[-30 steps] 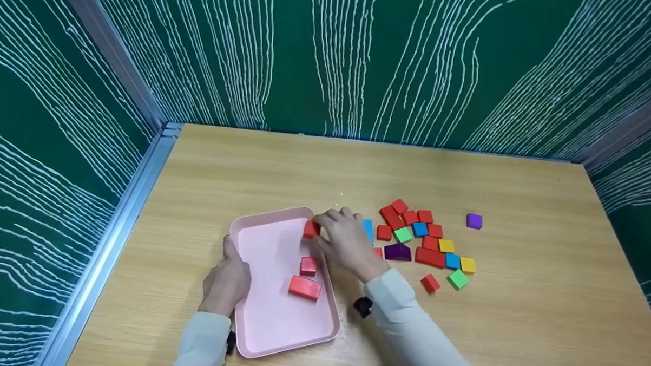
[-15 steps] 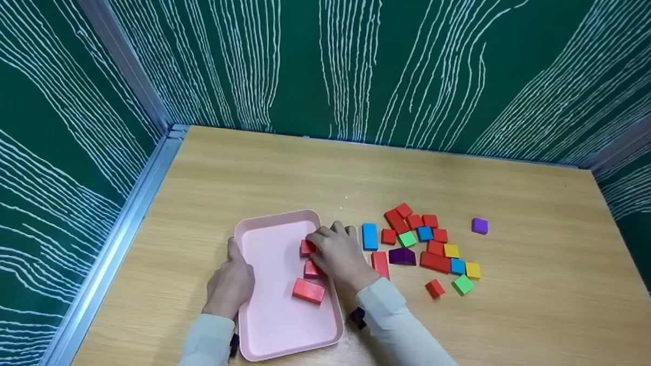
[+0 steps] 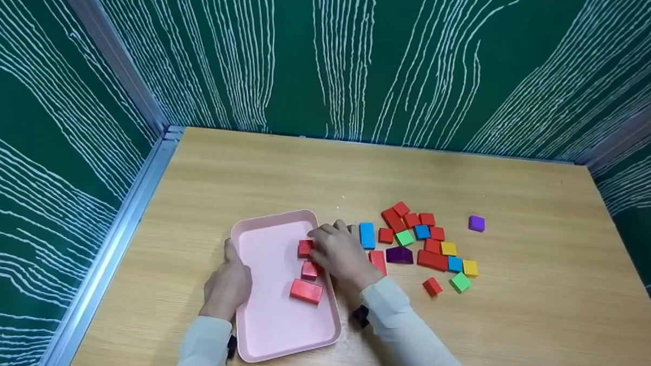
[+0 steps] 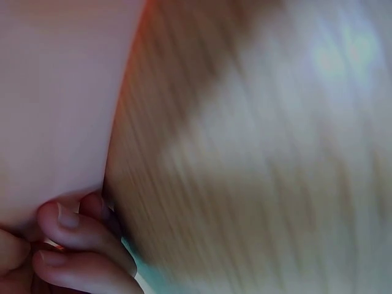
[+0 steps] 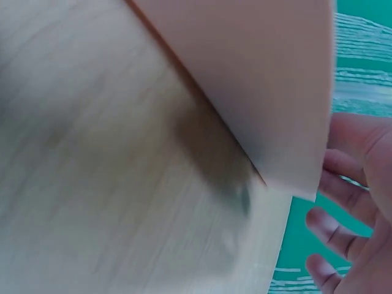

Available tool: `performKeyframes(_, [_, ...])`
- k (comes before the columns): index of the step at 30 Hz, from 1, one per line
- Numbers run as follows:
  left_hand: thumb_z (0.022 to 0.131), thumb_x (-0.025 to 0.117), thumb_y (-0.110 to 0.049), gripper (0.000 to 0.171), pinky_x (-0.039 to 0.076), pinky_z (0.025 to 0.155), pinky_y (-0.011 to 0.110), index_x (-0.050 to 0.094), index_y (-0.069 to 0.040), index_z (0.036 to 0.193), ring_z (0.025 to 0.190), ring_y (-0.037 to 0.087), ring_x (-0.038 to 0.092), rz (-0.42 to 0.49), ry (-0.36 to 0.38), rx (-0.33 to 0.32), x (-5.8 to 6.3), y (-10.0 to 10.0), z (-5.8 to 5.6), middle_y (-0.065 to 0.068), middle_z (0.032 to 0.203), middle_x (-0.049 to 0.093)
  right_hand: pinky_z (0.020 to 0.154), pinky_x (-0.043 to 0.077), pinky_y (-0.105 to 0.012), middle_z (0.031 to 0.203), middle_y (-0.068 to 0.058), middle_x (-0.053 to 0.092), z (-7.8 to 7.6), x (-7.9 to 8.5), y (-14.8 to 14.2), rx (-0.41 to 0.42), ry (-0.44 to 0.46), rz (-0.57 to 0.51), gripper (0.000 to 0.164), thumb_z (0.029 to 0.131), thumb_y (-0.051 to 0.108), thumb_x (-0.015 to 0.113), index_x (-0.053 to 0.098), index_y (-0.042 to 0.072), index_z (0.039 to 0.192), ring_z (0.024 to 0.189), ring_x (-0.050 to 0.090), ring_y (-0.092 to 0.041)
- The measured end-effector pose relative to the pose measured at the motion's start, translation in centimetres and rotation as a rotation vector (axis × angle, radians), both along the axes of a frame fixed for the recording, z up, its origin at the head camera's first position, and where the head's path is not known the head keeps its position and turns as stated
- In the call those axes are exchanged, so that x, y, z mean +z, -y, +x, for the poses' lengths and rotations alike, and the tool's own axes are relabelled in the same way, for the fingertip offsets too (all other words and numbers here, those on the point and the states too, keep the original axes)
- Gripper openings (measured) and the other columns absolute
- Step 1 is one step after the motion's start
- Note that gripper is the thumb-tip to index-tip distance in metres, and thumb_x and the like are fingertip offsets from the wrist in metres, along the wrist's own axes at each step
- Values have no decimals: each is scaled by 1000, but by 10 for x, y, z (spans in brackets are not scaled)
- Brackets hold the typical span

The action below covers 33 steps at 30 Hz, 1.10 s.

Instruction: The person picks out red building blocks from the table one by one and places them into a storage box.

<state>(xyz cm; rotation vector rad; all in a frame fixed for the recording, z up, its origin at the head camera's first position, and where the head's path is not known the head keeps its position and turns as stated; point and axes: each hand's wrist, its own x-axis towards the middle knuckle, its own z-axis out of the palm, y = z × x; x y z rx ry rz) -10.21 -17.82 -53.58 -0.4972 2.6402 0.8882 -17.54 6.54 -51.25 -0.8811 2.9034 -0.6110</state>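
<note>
A pink tray (image 3: 269,311) lies on the table, with a red cube (image 3: 309,270) and a longer red block (image 3: 306,291) along its right side. My left hand (image 3: 227,285) grips the tray's left wall, thumb along the rim; its curled fingers (image 4: 86,236) show against the wall in the left wrist view. Reaching over the right rim, my right hand (image 3: 344,254) pinches another red cube (image 3: 305,249) inside the tray, just beyond the first cube. The tray wall hides that cube in the right wrist view, where the lower fingers (image 5: 334,229) stay outside the wall.
Right of the tray lie a blue block (image 3: 367,236), a red block (image 3: 377,262) and a dark purple wedge (image 3: 399,255). Several red, green, blue and yellow blocks cluster beyond them. A purple cube (image 3: 477,223) sits apart. Green walls with white lines border the wooden table (image 3: 543,299).
My right hand has moved toward me along the tray's right side, bringing the pinched red cube close to the other cube. My left hand keeps its grip on the tray.
</note>
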Motion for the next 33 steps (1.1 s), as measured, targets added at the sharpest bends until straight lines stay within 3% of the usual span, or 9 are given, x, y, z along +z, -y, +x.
performKeyframes(4, [103,32,-15,70,47,42,35,-12,-1,156,46,22,58,-21,-18,-30,1,1,2,11,64,56,89,39,-51,119,-4,68,-5,1,-17,4,-93,-106,35,90,23,77,71,11,122,104,54,-28])
performKeyframes(8, [103,30,-14,69,48,42,36,-12,-1,156,46,22,59,-25,-17,-33,2,2,2,11,63,56,84,37,-50,117,-5,70,-12,1,-42,-36,-164,-115,33,88,21,78,71,10,119,101,55,-29])
performKeyframes(20, [103,28,-14,69,48,43,36,-14,-1,156,47,22,59,-19,1,-24,3,1,2,12,64,56,91,34,-58,120,-13,67,-30,3,-125,-292,-55,-36,35,92,23,75,69,7,123,108,52,-35])
performKeyframes(33, [103,27,-14,69,49,41,35,-15,-4,156,47,22,60,22,2,-8,2,-1,3,13,65,57,95,29,-68,115,-19,64,-33,-6,-142,-405,-52,91,37,91,24,75,67,4,121,107,52,-40])
